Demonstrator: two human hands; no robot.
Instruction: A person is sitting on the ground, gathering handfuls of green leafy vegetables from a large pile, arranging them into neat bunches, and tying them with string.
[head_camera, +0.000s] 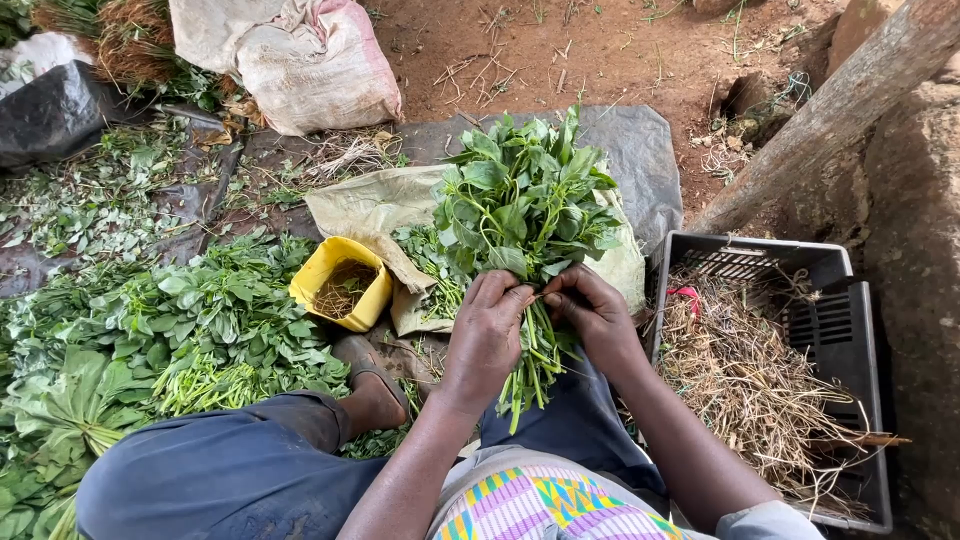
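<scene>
A bunch of green leafy stems (520, 205) stands upright in front of me, leaves fanned out at the top, cut stem ends hanging down over my lap. My left hand (487, 335) is wrapped around the stems from the left. My right hand (592, 310) pinches the same stems from the right, fingertips meeting the left hand's. Both hands grip the bunch at its middle.
A yellow tub (315, 275) with dry fibres sits left of the bunch. Piles of loose greens (190, 320) cover the ground at left. A dark plastic crate (845, 300) of dry grass stands at right. Sacks (300, 60) lie behind, a wooden post (830, 110) leans at right.
</scene>
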